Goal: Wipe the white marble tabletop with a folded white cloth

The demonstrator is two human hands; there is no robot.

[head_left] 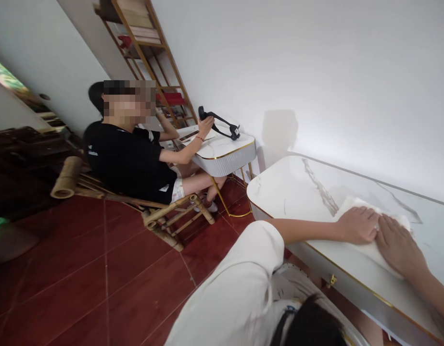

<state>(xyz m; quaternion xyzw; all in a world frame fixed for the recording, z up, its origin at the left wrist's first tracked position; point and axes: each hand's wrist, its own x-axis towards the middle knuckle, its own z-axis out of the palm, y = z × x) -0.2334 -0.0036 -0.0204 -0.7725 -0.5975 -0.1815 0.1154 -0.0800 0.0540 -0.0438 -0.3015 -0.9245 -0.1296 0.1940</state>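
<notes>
A white cloth or tissue (pixel 366 250) lies on the white marble-patterned table (pixel 286 187) at the right. My left hand (pixel 359 225) rests on it, palm down, with its fingers pointing right. Beside it, my right hand (pixel 398 245) also lies flat on the white material, its fingertips meeting the fingers of my left hand. Both hands are spread over the material rather than wrapped round it. Part of the material is hidden under them.
A person in a black shirt (pixel 124 163) sits on a bamboo chair (pixel 164 216) at a smaller table (pixel 225 161), holding a black strap-like device (pixel 222 122). Behind stands a wooden shelf (pixel 164 53). A white wall (pixel 333 72) borders my table; its drawer has a gold knob (pixel 332 279).
</notes>
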